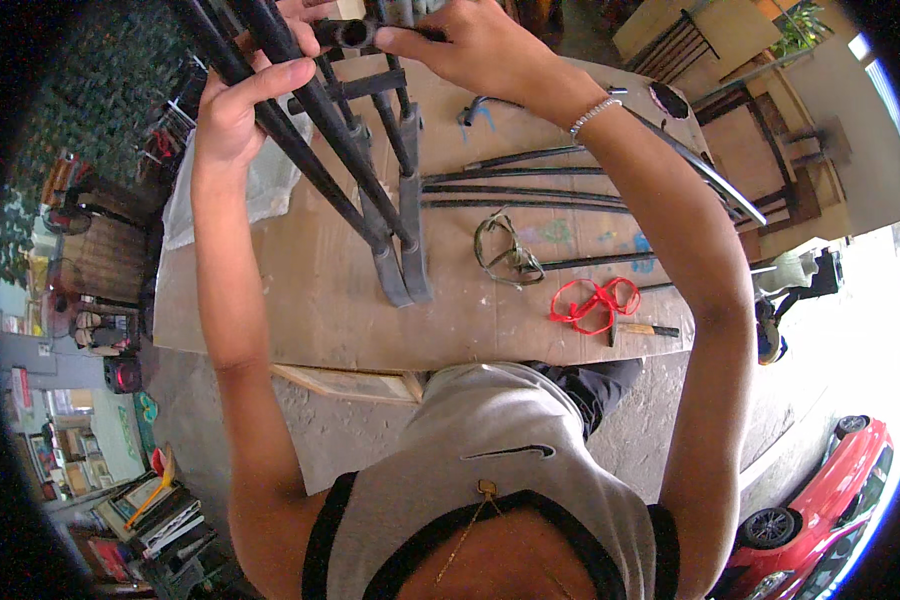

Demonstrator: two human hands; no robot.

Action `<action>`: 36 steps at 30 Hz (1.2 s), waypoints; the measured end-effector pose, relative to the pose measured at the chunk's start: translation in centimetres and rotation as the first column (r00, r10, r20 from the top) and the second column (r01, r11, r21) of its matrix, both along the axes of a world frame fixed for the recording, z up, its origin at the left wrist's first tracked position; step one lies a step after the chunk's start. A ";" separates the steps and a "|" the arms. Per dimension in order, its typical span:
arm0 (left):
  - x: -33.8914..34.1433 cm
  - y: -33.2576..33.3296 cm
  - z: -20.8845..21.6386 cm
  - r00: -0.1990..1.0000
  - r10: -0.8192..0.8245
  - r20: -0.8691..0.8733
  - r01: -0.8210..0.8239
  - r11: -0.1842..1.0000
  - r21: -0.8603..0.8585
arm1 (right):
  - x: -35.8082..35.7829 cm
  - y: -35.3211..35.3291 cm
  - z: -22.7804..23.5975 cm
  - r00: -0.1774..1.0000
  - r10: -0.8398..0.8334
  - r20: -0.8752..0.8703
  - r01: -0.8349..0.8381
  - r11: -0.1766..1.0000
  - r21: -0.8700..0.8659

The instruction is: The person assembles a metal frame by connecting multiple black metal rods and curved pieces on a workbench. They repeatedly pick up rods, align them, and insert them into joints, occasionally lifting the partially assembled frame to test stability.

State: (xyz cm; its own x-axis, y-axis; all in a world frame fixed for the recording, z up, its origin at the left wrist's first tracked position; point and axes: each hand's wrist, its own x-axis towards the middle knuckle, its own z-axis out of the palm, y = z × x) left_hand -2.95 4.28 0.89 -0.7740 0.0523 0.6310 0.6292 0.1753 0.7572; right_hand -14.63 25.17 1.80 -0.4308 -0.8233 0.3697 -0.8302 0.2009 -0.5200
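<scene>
Both hands grip a black metal frame (370,170): left hand (235,110) wrapping a bar, right hand (470,45) pinching its tube end.

An open-air metal workshop is shown. A rough plywood desk (300,300) is set on bare concrete, and loose black steel rods (525,190) are laid across it beside a hammer (642,329) and clear safety glasses (505,250). A black tubular metal frame (370,170) is stood on the board. More metal frames (685,45) are leaned against a wall behind, and a red car (830,500) is parked nearby.
</scene>
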 end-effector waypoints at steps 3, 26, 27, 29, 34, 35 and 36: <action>0.1 0.2 0.0 0.999 0.042 -0.003 -0.042 0.999 0.018 | -0.6 0.8 -1.9 0.996 -0.078 -0.047 0.077 0.997 -0.023; 0.9 -1.1 -1.5 0.963 -0.177 0.204 0.139 0.972 0.187 | -1.2 4.3 -10.1 0.963 -0.254 -0.089 0.251 0.967 -0.038; 1.0 -1.1 -1.5 0.964 -0.169 0.206 0.130 0.973 0.192 | -1.3 4.1 -10.2 0.958 -0.257 -0.130 0.251 0.966 -0.059; 1.1 -1.1 -1.6 0.967 -0.156 0.203 0.118 0.975 0.188 | -1.4 3.7 -10.3 0.939 -0.274 -0.208 0.265 0.961 -0.075; 0.7 -1.3 -1.6 0.969 -0.170 0.178 0.137 0.973 0.187 | -1.6 1.9 -10.0 0.873 -0.312 -0.374 0.296 0.950 -0.103; 0.7 -1.4 -1.6 0.966 -0.183 0.182 0.147 0.970 0.195 | -1.7 1.5 -9.9 0.872 -0.297 -0.389 0.281 0.955 -0.097; 0.6 -1.4 -1.6 0.963 -0.194 0.185 0.156 0.967 0.203 | -1.8 1.2 -9.9 0.872 -0.280 -0.402 0.271 0.959 -0.082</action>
